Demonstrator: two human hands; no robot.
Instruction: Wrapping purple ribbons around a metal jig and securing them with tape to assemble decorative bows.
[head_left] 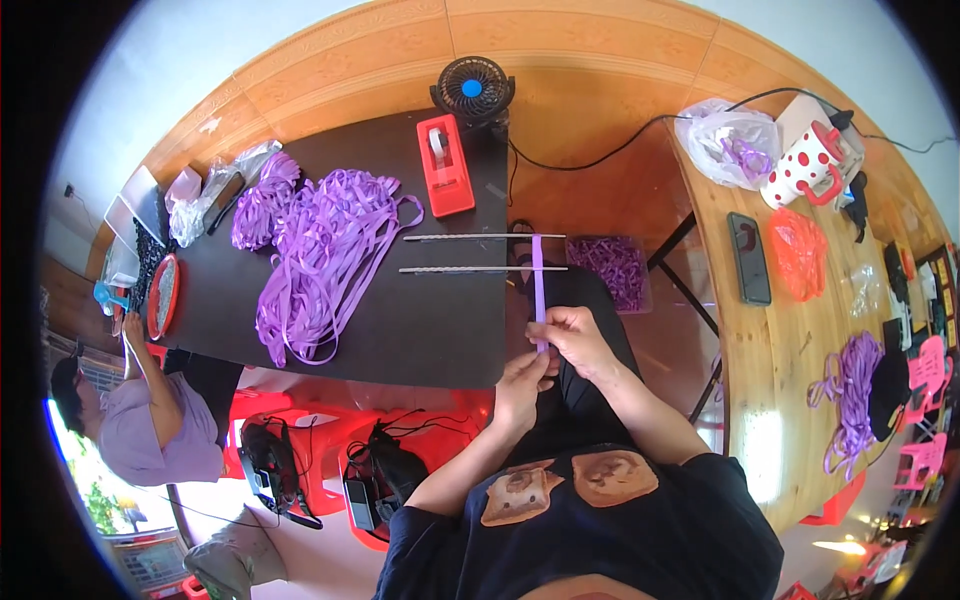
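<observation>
Two thin metal rods (455,237) jut side by side past the right edge of the dark table. A purple ribbon (539,285) lies across both rods near their tips and runs down toward me. My right hand (575,338) pinches the ribbon between thumb and fingers. Just below it, my left hand (522,388) is closed at the ribbon's lower end, its fingertips close to the right hand's. Left of the rods, a large heap of purple ribbon (330,230) is spread on the table. A clear bin (648,290) of small purple ribbon pieces stands beyond my right hand.
On the dark table (430,340) stand a red tape dispenser (455,190) and a black fan (472,90). A wooden table (750,350) at right holds a phone (749,258), a dotted cup (803,165) and more ribbon (855,395). Another person (165,420) works at far left.
</observation>
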